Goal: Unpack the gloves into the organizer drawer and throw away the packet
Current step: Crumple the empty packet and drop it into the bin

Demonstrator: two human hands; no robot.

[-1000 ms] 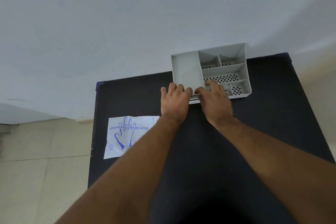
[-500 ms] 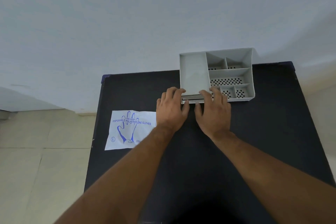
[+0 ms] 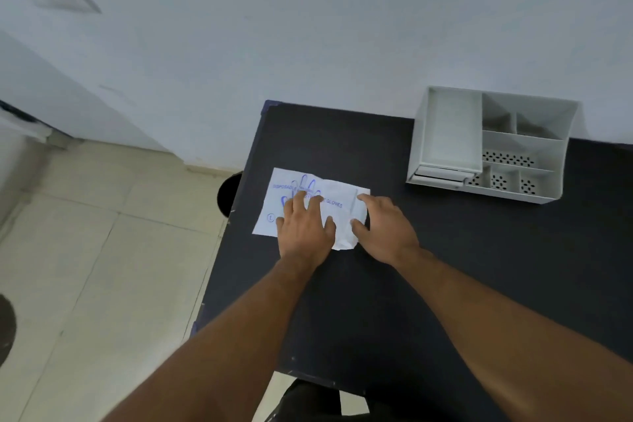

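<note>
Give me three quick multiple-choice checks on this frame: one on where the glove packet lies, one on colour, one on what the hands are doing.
1. Where does the glove packet lie?
A. Inside the organizer
B. On the table near its left edge
C. On the floor

2. What colour is the table top?
A. Black
B. White
C. Wooden brown

3. What are the hands doing?
A. Both rest on the organizer
B. Both hang off the table
C. Both are on the packet

Answers: 1 B, the packet lies flat on the table, left of the grey organizer. 2 A, the surface is black around the white packet. 3 C, the left hand presses flat on the print while the right hand has its fingers at the packet's crumpled right end.
</note>
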